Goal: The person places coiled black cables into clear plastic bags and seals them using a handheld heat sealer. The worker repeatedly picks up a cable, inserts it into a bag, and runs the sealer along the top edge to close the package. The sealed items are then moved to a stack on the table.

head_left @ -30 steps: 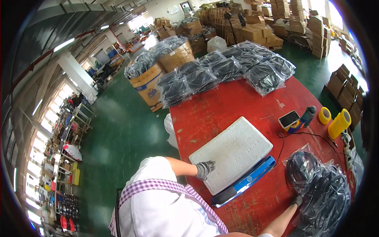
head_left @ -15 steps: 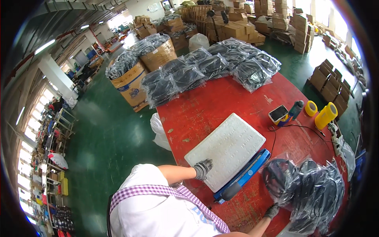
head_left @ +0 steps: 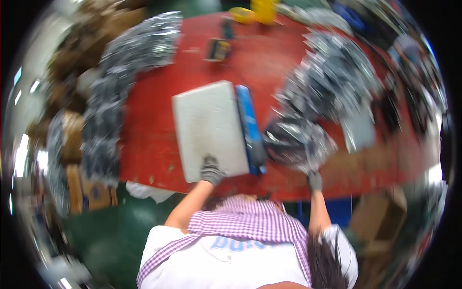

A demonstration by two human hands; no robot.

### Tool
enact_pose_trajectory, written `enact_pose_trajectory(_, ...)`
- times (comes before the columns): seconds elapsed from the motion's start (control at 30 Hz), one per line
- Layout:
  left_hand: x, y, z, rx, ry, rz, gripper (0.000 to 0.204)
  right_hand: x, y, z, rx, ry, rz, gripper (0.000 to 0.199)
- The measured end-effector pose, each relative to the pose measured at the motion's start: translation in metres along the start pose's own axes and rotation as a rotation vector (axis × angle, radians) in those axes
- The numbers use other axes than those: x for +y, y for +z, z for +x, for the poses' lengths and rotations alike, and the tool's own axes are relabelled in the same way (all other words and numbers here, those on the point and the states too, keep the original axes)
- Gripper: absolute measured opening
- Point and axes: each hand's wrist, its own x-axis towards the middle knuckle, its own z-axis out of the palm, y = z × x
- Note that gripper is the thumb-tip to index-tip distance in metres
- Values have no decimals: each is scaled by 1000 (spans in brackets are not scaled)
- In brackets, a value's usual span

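Note:
My left hand [head_left: 211,171], in a grey glove, lies with its fingers stretched on the near end of a white rectangular slab [head_left: 209,125]. Along the slab's right side runs a blue unit [head_left: 249,125] with a dark panel at its near end. To the right is a clear plastic bag with a dark, rounded item [head_left: 291,139] inside. My gloved right hand [head_left: 314,180] is closed on the near edge of this bag, which rests on the red table. Motion blur hides the finger detail.
More bagged dark items [head_left: 332,77] are heaped behind on the right. A row of similar bags [head_left: 108,111] lines the left edge of the red table [head_left: 149,115]. Toward the far edge are a small screen device [head_left: 217,50] and a yellow roll [head_left: 242,15]. Cartons [head_left: 89,190] stand at left.
The view has swung to the right, so the table and bags appear turned. My left hand stays on the slab, and my right hand remains at the near bag.

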Motion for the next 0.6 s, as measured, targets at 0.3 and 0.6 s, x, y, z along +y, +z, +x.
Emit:
enact_pose_trajectory(0.3,7,-40,-22,-32,-12,21,81,62,-15,-77,17,382,8,37)
enact_pose_trajectory(0.6,-1,-52,-34,-10,-33,-13,81,9,14,-97,693,84,-622,69)
